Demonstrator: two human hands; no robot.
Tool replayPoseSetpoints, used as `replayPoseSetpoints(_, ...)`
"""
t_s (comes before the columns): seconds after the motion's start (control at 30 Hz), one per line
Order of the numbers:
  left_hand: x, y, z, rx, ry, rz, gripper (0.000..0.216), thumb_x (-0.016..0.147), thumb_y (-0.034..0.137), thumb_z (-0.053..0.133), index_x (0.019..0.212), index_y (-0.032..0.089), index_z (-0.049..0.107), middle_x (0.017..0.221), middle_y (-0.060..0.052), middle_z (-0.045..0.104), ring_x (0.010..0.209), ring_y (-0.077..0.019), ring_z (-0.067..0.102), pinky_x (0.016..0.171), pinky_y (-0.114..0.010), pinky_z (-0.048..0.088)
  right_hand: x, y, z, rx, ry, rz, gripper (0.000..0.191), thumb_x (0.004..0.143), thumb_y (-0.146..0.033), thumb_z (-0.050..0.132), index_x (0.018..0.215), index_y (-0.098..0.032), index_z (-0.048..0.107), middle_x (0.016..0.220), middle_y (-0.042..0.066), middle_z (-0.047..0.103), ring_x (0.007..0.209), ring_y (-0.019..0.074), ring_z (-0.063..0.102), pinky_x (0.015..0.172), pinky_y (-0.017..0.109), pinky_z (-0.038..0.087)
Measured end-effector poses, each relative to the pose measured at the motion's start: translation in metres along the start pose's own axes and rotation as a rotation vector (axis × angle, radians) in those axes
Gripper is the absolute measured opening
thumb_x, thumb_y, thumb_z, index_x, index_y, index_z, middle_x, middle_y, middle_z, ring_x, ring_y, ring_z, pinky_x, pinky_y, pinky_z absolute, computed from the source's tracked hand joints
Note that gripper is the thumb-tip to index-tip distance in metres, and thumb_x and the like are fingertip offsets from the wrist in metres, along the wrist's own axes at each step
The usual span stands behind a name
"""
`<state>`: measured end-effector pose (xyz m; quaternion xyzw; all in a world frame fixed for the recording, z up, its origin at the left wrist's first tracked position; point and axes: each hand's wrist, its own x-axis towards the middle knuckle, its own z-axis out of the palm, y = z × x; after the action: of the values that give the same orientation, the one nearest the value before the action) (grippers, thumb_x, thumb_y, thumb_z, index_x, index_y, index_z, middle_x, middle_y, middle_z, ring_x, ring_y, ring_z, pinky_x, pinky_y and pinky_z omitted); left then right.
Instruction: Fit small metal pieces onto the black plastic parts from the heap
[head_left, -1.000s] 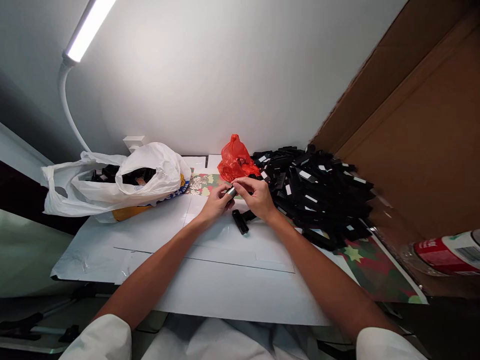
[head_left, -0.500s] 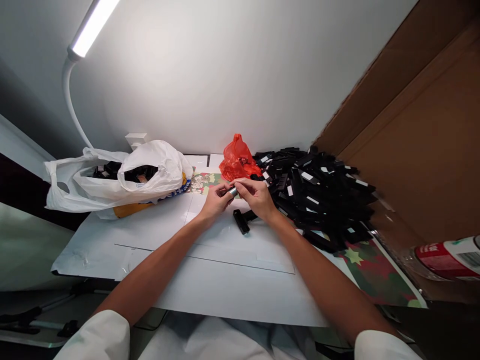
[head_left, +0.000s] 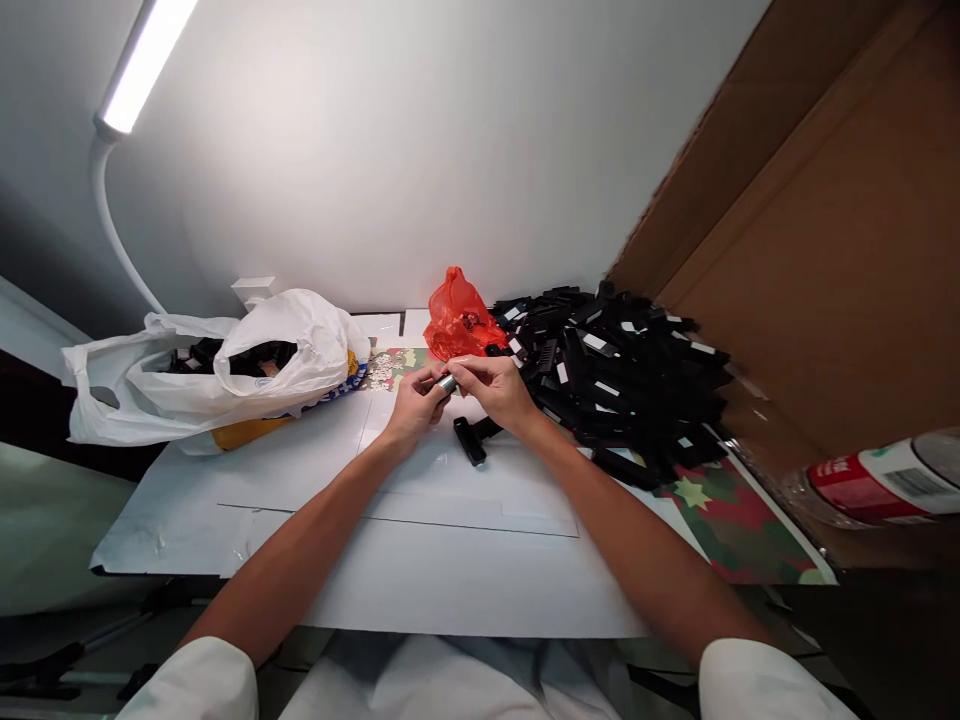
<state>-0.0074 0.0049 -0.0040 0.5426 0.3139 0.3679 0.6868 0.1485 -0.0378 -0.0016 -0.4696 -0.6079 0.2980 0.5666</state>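
Observation:
A small silvery cylindrical piece [head_left: 447, 383] is pinched between my two hands above the white table. My left hand [head_left: 416, 405] has its fingers closed on the left end of it. On the other end, the thumb and fingers of my right hand [head_left: 496, 388] press close together. The fingers hide most of the piece, so its exact kind cannot be made out. Just below my right hand, a black T-shaped plastic part [head_left: 471, 440] lies on the white sheet [head_left: 450, 575].
To the right spreads a heap of black plastic parts [head_left: 622, 385]. Behind my hands stands a red plastic bag [head_left: 457, 315]. Small pale pieces [head_left: 386, 370] lie beside a white bag [head_left: 180, 400] holding black parts. A lamp [head_left: 142, 70] hangs upper left; a cardboard wall [head_left: 817, 220] rises at right.
The view has shifted slightly, so everything sits a little further left. Both hands still hold the silvery piece in nearly the same pose.

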Motion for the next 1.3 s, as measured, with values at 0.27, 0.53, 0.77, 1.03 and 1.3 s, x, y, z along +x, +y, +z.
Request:
replayPoseSetpoints(0.27,-0.003,0.013,-0.001,-0.146,-0.183,-0.096,0.042,0.072,0.043,0.085,0.075,0.020,0.050,0.053,0.010,0.035,0.045,-0.0023,0.020,0.045,-0.017,0.013,0.008,-0.002,-0.009,0.285,-0.124,0.189,0.075,0.086,-0.092,0.048,0.065,-0.020,0.058,0.044,-0.005,0.042,0.037,0.0084,0.030,0.039,0.025,0.022)
replayPoseSetpoints(0.53,-0.006,0.013,0.000,-0.098,-0.255,-0.122,0.045,0.073,0.050,0.086,0.075,0.019,0.053,0.052,0.011,0.030,0.045,-0.0022,0.017,0.046,-0.018,0.013,0.006,-0.004,-0.010,0.323,-0.281,0.203,0.080,0.077,-0.090,0.065,0.048,-0.022,0.037,0.044,-0.007,0.030,0.043,0.0061,0.022,0.042,0.025,0.016)
replayPoseSetpoints(0.77,-0.008,0.017,-0.004,-0.072,-0.320,-0.128,0.044,0.074,0.054,0.086,0.079,0.018,0.060,0.056,0.009,0.030,0.047,-0.0028,0.017,0.047,-0.020,0.013,0.003,-0.005,-0.006,0.376,-0.263,0.188,0.078,0.079,-0.079,0.074,0.047,-0.022,0.032,0.048,-0.006,0.025,0.048,0.0072,0.022,0.047,0.027,0.019)
replayPoseSetpoints(1.03,-0.007,0.012,-0.007,-0.014,-0.315,-0.096,0.045,0.070,0.043,0.089,0.069,0.020,0.050,0.052,0.010,0.032,0.043,-0.0027,0.024,0.045,-0.020,0.016,0.002,-0.017,-0.028,0.070,-0.420,0.061,0.077,0.084,-0.077,0.069,0.050,-0.022,0.027,0.054,-0.006,0.019,0.053,0.0081,0.015,0.051,0.030,0.011)
replayPoseSetpoints(1.3,-0.003,0.000,-0.009,0.059,-0.249,-0.059,0.044,0.071,0.042,0.088,0.068,0.020,0.050,0.050,0.009,0.036,0.042,-0.0035,0.028,0.042,-0.020,0.017,0.001,-0.024,-0.035,-0.091,-0.413,-0.001,0.073,0.092,-0.074,0.061,0.056,-0.023,0.024,0.059,-0.005,0.019,0.056,0.0098,0.018,0.053,0.030,0.013)
